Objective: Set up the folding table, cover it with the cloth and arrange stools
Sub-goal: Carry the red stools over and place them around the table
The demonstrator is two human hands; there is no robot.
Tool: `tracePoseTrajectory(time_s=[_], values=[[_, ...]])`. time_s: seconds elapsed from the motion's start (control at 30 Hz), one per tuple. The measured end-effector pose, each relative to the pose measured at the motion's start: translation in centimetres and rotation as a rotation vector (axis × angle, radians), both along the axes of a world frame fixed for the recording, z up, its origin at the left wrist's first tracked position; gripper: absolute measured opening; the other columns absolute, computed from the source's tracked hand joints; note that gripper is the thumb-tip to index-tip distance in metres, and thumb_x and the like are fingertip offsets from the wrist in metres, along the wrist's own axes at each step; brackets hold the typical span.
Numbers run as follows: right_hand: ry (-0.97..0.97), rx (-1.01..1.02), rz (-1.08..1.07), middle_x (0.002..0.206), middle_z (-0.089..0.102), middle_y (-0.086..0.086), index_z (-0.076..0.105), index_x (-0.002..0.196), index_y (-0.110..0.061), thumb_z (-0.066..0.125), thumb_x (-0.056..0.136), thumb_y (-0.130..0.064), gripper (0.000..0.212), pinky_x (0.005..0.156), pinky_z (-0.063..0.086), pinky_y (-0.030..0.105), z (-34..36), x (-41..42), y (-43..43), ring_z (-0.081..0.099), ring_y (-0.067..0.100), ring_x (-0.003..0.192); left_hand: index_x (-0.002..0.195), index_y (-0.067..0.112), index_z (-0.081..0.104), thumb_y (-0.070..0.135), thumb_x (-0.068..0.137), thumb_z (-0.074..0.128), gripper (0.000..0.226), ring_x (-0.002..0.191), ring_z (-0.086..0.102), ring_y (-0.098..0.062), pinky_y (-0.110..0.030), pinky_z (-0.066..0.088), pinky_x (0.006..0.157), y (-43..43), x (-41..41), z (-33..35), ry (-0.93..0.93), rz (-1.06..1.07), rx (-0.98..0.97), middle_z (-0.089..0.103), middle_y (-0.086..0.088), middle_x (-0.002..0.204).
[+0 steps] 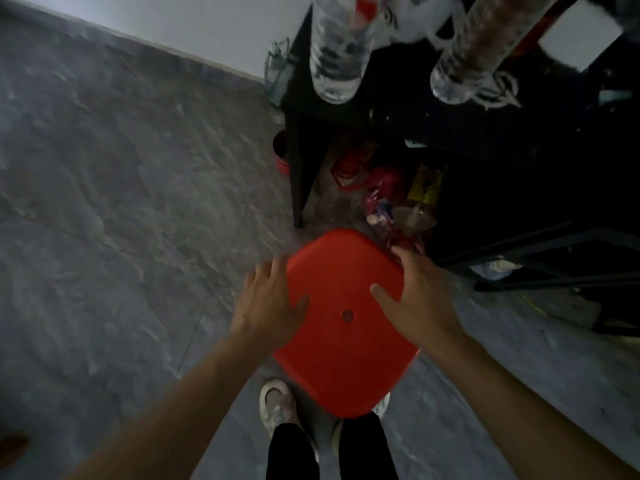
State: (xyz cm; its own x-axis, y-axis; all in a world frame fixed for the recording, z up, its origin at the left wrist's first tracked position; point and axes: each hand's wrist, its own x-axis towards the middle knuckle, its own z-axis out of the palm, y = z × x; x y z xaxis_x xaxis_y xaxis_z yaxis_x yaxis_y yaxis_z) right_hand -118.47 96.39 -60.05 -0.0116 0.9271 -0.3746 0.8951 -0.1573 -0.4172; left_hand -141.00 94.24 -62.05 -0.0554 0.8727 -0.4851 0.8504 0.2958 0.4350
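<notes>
Red plastic stool (pixel 346 341), seat up, held by both hands: L hand (pixel 268 303) grips seat's left edge, thumb on top, fingers over rim; R hand (pixel 417 299) grips right edge likewise. Seat overlaps person's white shoe (pixel 275 407) on grey floor (pixel 121 202), near black table's (pixel 398 109) corner leg. On tabletop: two clear bottles (pixel 337 53) (pixel 467 60), blurred, contents unclear. Under table: red tub (pixel 281 152), yellow packet (pixel 427 183), clear jar (pixel 414 216), contents unclear.
</notes>
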Motion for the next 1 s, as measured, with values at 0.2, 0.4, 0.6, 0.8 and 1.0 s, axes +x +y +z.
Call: tracePoseTrajectory(time_s=[0.2,0.4,0.6,0.8,1.0], values=[[-0.110,-0.302,-0.074,0.159,0.018,0.008,0.005,0.153,-0.031,0.074,0.070,-0.065,0.113,0.109,0.033,0.062,-6.2,2.4,-0.5,0.023,0.038,0.144,0.152,0.021,0.010,0.061,0.078,0.068,0.102,0.132,0.037,-0.038,-0.050,0.037,0.107,-0.1,0.5,-5.9,0.029,0.001,-0.191,0.035,-0.017,0.147],[-0.029,-0.312,-0.131,0.154,0.021,0.010,-0.004,0.152,-0.038,0.084,0.058,-0.062,0.130,0.105,0.038,0.061,-8.3,3.6,-0.8,0.027,0.037,0.139,0.149,0.028,0.007,0.067,0.062,0.077,0.118,0.135,0.034,-0.038,-0.054,0.040,0.104,-0.6,0.4,-8.0,-0.013,0.148,-0.251,0.034,-0.016,0.147],[-0.003,-0.353,-0.208,0.151,0.022,0.011,-0.001,0.152,-0.038,0.085,0.050,-0.068,0.136,0.099,0.041,0.055,-9.1,4.2,-0.8,0.028,0.037,0.137,0.139,0.031,0.030,0.073,0.049,0.078,0.110,0.126,0.034,-0.035,-0.053,0.042,0.098,-1.7,0.7,-8.4,0.019,0.310,-0.166,0.034,-0.012,0.132],[-0.015,-0.328,-0.260,0.150,0.025,0.011,0.005,0.153,-0.036,0.084,0.052,-0.068,0.132,0.096,0.044,0.057,-9.5,4.1,-1.0,0.028,0.038,0.136,0.135,0.030,0.038,0.073,0.054,0.078,0.101,0.123,0.037,-0.031,-0.050,0.045,0.095,-1.2,1.5,-8.3,-0.005,0.414,-0.152,0.036,-0.008,0.128],[0.018,-0.288,-0.326,0.148,0.031,0.014,0.013,0.148,-0.042,0.071,0.055,-0.079,0.116,0.097,0.045,0.061,-7.9,4.4,-0.8,0.032,0.039,0.134,0.134,0.028,0.040,0.076,0.058,0.073,0.096,0.127,0.037,-0.034,-0.052,0.045,0.095,-0.5,1.9,-6.6,0.020,0.404,-0.144,0.034,-0.012,0.134]])
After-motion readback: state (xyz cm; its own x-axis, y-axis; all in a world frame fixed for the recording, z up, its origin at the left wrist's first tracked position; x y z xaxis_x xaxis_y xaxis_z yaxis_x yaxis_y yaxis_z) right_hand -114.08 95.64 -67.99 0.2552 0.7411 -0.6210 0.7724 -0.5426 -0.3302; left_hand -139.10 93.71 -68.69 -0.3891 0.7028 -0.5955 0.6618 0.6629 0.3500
